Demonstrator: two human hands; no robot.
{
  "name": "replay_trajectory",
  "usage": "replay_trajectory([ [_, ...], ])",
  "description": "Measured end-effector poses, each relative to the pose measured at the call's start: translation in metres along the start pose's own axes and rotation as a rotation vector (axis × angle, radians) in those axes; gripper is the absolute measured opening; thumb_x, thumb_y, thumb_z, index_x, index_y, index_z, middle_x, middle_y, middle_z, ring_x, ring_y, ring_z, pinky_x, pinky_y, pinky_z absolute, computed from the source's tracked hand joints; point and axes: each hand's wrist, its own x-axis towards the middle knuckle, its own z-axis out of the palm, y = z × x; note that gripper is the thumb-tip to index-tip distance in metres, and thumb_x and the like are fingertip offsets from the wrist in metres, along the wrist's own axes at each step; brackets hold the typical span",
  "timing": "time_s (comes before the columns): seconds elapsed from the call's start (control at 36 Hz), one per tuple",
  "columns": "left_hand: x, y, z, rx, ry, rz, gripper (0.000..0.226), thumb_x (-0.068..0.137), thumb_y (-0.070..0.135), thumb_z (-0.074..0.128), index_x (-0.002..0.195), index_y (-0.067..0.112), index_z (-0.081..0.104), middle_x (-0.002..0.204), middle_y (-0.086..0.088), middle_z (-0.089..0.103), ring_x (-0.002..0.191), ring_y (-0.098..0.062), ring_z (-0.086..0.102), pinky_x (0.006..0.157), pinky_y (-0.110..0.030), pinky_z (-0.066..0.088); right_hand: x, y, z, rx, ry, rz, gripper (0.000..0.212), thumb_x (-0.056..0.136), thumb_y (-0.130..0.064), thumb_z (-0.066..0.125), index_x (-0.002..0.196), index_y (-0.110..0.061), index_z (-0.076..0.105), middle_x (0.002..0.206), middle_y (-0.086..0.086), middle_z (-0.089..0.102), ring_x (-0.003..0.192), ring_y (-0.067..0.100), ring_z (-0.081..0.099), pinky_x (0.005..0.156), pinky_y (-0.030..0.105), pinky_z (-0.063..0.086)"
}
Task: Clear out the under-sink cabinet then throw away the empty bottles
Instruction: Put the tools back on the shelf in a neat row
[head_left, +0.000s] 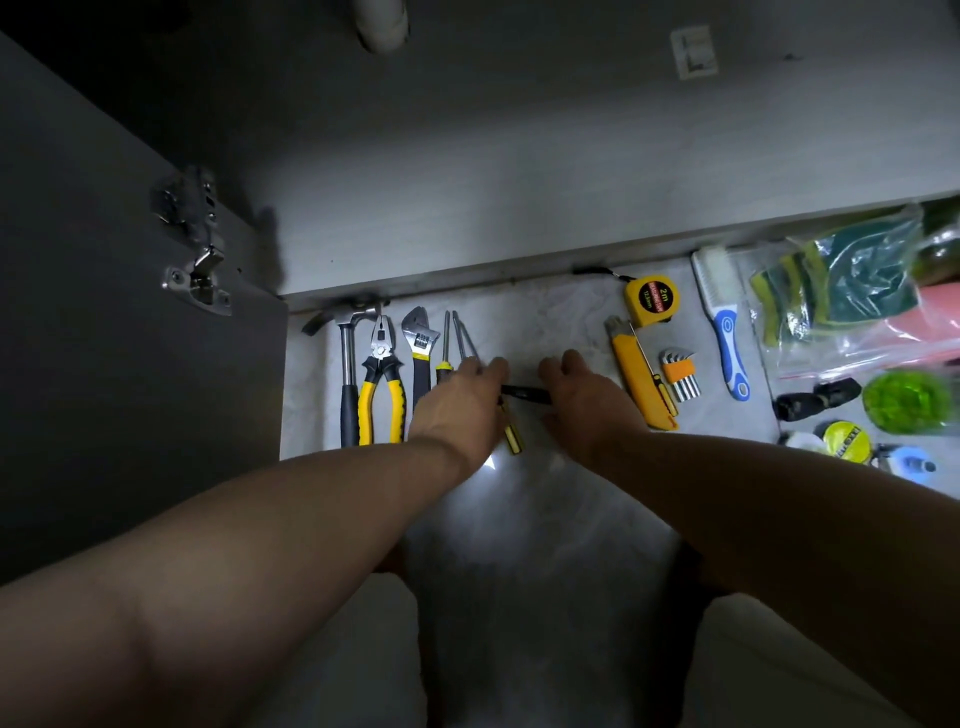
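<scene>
The under-sink cabinet (467, 171) stands open and its grey floor is bare, with a white drain pipe (382, 23) above. My left hand (462, 400) and my right hand (582, 397) lie palm down on the floor in front of it. Each grips one end of a slim black tool (525, 394) stretched between them. A yellow-and-black screwdriver (511, 439) runs under my left hand. At the far right lie a green bottle (909, 402), a dark bottle (813, 405) and a blue-capped bottle (911, 462), all partly blurred.
Left of my hands lie a hammer (348, 374), pliers (382, 384) and a wrench (422, 348). To the right are a utility knife (641, 379), tape measure (652, 301), hex keys (680, 371), a brush (724, 322) and bagged sponges (852, 280). The open cabinet door (104, 338) stands at left.
</scene>
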Motion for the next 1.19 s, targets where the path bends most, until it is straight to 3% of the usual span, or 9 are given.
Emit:
replay_trajectory([
  [0.08,-0.001,0.006,0.003,0.049,-0.069,0.014,0.036,0.092,0.021,0.061,0.128,0.022,0.056,0.122,-0.008,0.051,0.108,-0.032,0.06,0.081,-0.044,0.056,0.005,-0.004,-0.001,-0.048,-0.028,0.034,0.025,0.099,-0.019,0.052,0.122,-0.011,0.053,0.121,0.014,0.053,0.103,0.034,0.062,0.078,0.04,0.05],
  [0.19,-0.003,0.008,0.007,0.06,-0.114,0.033,0.046,0.089,0.008,0.059,0.133,0.024,0.056,0.124,-0.009,0.049,0.108,-0.032,0.062,0.088,-0.045,0.057,0.007,-0.003,-0.002,-0.036,-0.078,0.112,0.023,0.097,-0.023,0.056,0.112,-0.009,0.066,0.11,0.012,0.066,0.104,0.03,0.066,0.077,0.036,0.051],
  [0.39,0.005,0.021,-0.004,0.121,-0.162,0.044,0.038,0.089,0.016,0.062,0.127,0.016,0.057,0.129,-0.01,0.045,0.116,-0.031,0.055,0.087,-0.043,0.055,-0.009,0.031,-0.02,0.106,-0.164,0.09,0.025,0.083,-0.037,0.071,0.09,-0.015,0.062,0.092,0.006,0.064,0.094,0.027,0.067,0.07,0.03,0.05],
  [0.5,0.022,0.048,-0.01,0.067,-0.178,0.116,0.031,0.092,0.022,0.056,0.123,0.016,0.055,0.121,-0.011,0.048,0.112,-0.033,0.056,0.087,-0.042,0.052,-0.023,0.072,-0.05,0.1,-0.163,0.078,0.03,0.084,-0.041,0.072,0.092,-0.013,0.063,0.089,0.003,0.064,0.087,0.022,0.066,0.077,0.036,0.056],
  [0.61,0.039,0.092,-0.002,-0.086,-0.221,0.278,0.043,0.094,0.022,0.06,0.136,0.025,0.054,0.126,-0.01,0.049,0.115,-0.03,0.055,0.091,-0.032,0.045,-0.037,0.118,-0.068,0.112,-0.15,0.156,0.022,0.086,-0.031,0.07,0.087,-0.012,0.06,0.084,0.005,0.071,0.077,0.019,0.071,0.077,0.037,0.06],
  [0.67,0.043,0.117,0.006,-0.117,-0.223,0.338,0.05,0.094,0.021,0.063,0.142,0.028,0.052,0.131,-0.011,0.048,0.12,-0.032,0.052,0.096,-0.035,0.046,-0.041,0.136,-0.07,0.125,-0.171,0.21,0.021,0.088,-0.03,0.069,0.09,-0.01,0.065,0.075,0.004,0.074,0.068,0.014,0.073,0.074,0.035,0.061],
  [0.72,0.047,0.139,0.017,-0.064,-0.202,0.36,0.054,0.093,0.025,0.065,0.145,0.028,0.05,0.134,-0.011,0.045,0.122,-0.033,0.05,0.098,-0.043,0.049,-0.043,0.148,-0.069,0.183,-0.196,0.252,0.021,0.091,-0.03,0.068,0.091,-0.009,0.064,0.075,0.005,0.075,0.065,0.014,0.074,0.072,0.035,0.063],
  [0.89,0.05,0.17,0.04,0.184,-0.084,0.306,0.048,0.097,0.038,0.061,0.14,0.02,0.051,0.142,-0.006,0.044,0.128,-0.03,0.047,0.096,-0.041,0.046,-0.042,0.166,-0.067,0.243,-0.198,0.247,0.024,0.091,-0.033,0.067,0.093,-0.01,0.064,0.076,0.004,0.076,0.066,0.013,0.074,0.074,0.035,0.062],
  [1.19,0.038,0.177,0.056,0.367,-0.023,0.248,0.045,0.102,0.021,0.046,0.148,0.02,0.041,0.129,-0.014,0.056,0.116,-0.033,0.056,0.089,-0.04,0.046,-0.04,0.165,-0.055,0.329,-0.179,0.255,0.029,0.09,-0.032,0.066,0.093,-0.003,0.064,0.08,0.011,0.075,0.074,0.022,0.075,0.078,0.039,0.062],
])
